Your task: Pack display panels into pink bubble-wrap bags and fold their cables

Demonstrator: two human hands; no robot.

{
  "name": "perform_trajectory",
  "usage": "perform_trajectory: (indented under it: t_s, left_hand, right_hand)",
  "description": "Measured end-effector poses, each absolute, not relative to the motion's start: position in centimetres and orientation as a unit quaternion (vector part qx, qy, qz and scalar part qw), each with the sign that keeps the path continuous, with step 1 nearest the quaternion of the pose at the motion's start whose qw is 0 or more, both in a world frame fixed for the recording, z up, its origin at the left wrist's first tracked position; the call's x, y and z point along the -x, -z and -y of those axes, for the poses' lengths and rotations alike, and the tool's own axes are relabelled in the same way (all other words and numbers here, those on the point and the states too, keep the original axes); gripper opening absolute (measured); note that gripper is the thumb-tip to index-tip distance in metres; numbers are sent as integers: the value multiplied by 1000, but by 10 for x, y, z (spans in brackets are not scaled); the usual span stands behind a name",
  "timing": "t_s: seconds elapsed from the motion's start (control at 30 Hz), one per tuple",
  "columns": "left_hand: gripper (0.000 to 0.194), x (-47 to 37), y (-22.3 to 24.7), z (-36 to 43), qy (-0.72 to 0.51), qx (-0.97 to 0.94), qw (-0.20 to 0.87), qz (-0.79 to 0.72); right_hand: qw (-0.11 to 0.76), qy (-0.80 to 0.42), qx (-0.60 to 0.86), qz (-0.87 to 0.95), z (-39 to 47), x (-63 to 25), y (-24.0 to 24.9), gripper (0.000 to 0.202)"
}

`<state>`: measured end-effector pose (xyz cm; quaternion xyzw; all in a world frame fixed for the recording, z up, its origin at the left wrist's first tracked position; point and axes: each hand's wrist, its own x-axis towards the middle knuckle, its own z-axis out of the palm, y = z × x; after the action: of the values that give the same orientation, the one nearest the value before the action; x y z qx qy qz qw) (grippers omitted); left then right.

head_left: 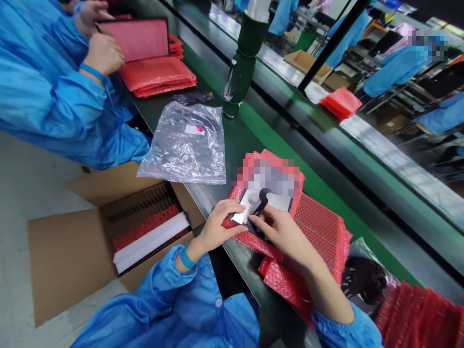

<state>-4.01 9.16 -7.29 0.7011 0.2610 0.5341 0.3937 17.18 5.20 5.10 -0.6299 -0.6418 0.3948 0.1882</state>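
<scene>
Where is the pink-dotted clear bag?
The clear bag lies left of centre in the head view, partly overhanging the table near the green post.

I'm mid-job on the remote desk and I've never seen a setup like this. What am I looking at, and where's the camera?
There is no machine here: one person works with two bare hands, and the single picture comes from a camera worn on their head, looking forward and down. The left hand holds a corner of a flat panel. The fingers of the right hand touch it near a black ribbon; whether they pinch anything is hard to tell. Under and around the panel lie red bubble-wrap bags, and farther along the table lies a clear plastic bag. An open cardboard box sits below the table edge. The hands at upper left belong to a co-worker.
</scene>
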Motion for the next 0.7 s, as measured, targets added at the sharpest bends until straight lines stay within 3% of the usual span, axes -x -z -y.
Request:
perform_trajectory:
  t_s: [0.7]
  left_hand:
    - [42,44,72,-93,-530,-704,399,-252]
  right_hand:
    - [167,-482,619,598,-58,-174,-59,55]
